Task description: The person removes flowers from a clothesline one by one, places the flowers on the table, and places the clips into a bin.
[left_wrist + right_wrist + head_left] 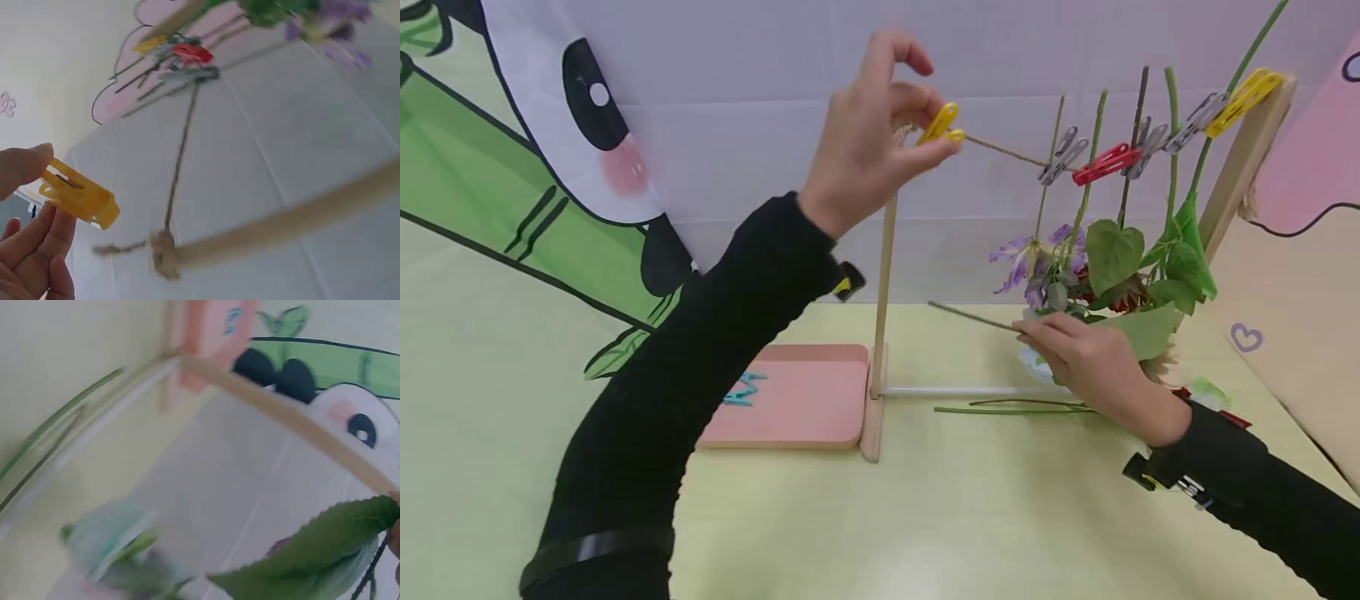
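Observation:
My left hand (pixel 872 133) is raised by the left post of a wooden frame and pinches a yellow clothespin (pixel 938 125) between thumb and finger. In the left wrist view that clothespin (pixel 81 197) is apart from the twine (pixel 181 156), which is tied to the post's end. Lower right, my right hand (pixel 1097 358) grips a thin stem (pixel 970 315), its bare end pointing left. A big green leaf (pixel 312 556) hangs by this hand in the right wrist view. Several flowers, one a purple bloom (pixel 1018 258), hang upside down from the twine, held by grey, red and yellow clothespins.
A pink tray (pixel 850 425) with blue clothespins (pixel 743 392) stands left of the frame's left post (pixel 886 292). Loose stems (pixel 1000 410) lie in front of the white bottom bar (pixel 955 391). The right post (pixel 1247 158) leans at the far right. A cartoon-printed cloth hangs behind.

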A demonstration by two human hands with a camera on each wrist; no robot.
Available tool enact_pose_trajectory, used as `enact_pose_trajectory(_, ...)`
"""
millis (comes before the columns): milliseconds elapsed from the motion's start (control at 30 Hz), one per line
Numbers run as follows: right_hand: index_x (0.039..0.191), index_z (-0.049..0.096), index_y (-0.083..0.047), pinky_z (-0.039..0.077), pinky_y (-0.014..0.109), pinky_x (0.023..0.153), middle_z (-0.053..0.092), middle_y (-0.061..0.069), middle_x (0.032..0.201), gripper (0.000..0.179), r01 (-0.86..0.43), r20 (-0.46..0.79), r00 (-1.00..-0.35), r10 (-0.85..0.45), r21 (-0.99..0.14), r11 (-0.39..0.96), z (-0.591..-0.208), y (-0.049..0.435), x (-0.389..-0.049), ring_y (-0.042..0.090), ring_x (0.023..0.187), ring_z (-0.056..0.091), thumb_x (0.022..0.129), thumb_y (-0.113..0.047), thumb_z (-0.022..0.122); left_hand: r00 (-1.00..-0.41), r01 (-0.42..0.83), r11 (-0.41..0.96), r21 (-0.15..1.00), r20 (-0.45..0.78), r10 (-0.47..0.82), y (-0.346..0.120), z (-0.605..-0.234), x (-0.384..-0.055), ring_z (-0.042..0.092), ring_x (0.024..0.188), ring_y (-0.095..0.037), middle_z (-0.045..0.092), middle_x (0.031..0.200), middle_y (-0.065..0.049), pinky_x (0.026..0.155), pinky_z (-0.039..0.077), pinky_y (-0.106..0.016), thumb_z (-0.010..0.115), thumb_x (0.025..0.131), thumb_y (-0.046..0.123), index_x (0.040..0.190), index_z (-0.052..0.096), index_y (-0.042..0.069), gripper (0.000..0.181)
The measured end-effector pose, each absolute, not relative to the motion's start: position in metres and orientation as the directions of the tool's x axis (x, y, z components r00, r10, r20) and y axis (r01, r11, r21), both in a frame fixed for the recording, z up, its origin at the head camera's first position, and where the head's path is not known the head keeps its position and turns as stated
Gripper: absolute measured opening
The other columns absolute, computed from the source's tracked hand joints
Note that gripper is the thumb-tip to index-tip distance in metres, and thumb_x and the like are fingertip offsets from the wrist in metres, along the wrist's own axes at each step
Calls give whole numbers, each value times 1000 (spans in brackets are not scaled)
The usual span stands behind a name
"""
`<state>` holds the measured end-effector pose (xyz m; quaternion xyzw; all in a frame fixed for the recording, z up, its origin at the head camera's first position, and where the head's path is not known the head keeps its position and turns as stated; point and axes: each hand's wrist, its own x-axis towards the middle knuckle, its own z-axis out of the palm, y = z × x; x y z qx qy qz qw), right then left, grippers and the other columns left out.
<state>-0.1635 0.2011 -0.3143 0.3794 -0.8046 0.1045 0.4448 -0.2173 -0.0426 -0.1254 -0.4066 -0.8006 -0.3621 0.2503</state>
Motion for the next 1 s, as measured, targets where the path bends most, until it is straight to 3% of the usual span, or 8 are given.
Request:
enact_pose_trajectory(100,97,68,-2,22,19,35,63,8,82,43,-676,729,-250,-638,340,654,-337,219,-161,9,40,40,102,-15,27,-536,817,517,256,669,515,-79,-145,-210,61,93,-18,67,102,-12,92,44,-25,67,84,17,117,36,-1,49)
enact_pose_trajectory(233,99,66,2,30,25,35,61,11,85,51,-622,642,-274,-716,450,641,-368,246,-161,14,45,45,101,-4,15,-591,772,590,236,607,531,-128,-178,-214,61,92,-23,67,101,-15,91,45,-35,69,82,12,120,40,-1,50)
enact_pose_trajectory(333,99,65,3,41,31,39,62,15,89,55,-589,606,-337,-721,462,663,-388,266,-165,21,53,55,101,-6,11,-662,720,636,279,550,509,-163,-205,-226,61,91,-26,66,100,-17,88,45,-39,70,80,9,119,44,-1,48)
enact_pose_trajectory(500,98,67,2,43,36,40,64,15,89,60,-530,616,-413,-671,437,727,-414,294,-178,25,52,56,102,-10,8,-791,593,712,377,439,427,-209,-258,-253,60,93,-30,64,99,-19,87,44,-42,71,79,8,119,47,-1,47)
enact_pose_trajectory(700,95,67,2,42,36,39,64,13,86,61,-535,646,-400,-650,411,738,-434,306,-193,25,57,60,102,-12,9,-914,406,803,436,217,344,-245,-311,-278,58,99,-35,61,104,-23,88,45,-48,68,82,9,120,46,0,45)
enact_pose_trajectory(767,96,67,3,41,35,37,65,14,86,58,-550,652,-402,-643,389,739,-438,306,-196,25,58,61,102,-12,11,-926,378,829,411,157,344,-253,-328,-284,57,99,-35,61,106,-23,88,46,-48,68,82,8,120,47,-1,44)
enact_pose_trajectory(900,96,65,2,41,35,37,65,12,85,21,-578,652,-432,-623,330,746,-447,306,-198,24,57,62,90,5,45,-918,393,863,318,87,386,-266,-361,-292,58,94,-33,63,101,-21,85,48,-45,70,80,7,113,55,-4,38)
enact_pose_trajectory(1000,96,64,1,45,35,41,65,11,85,20,-597,632,-461,-623,299,744,-452,305,-198,23,61,63,82,7,51,-903,423,866,267,40,428,-276,-384,-293,59,88,-31,65,95,-19,82,49,-44,73,76,5,104,61,-5,33)
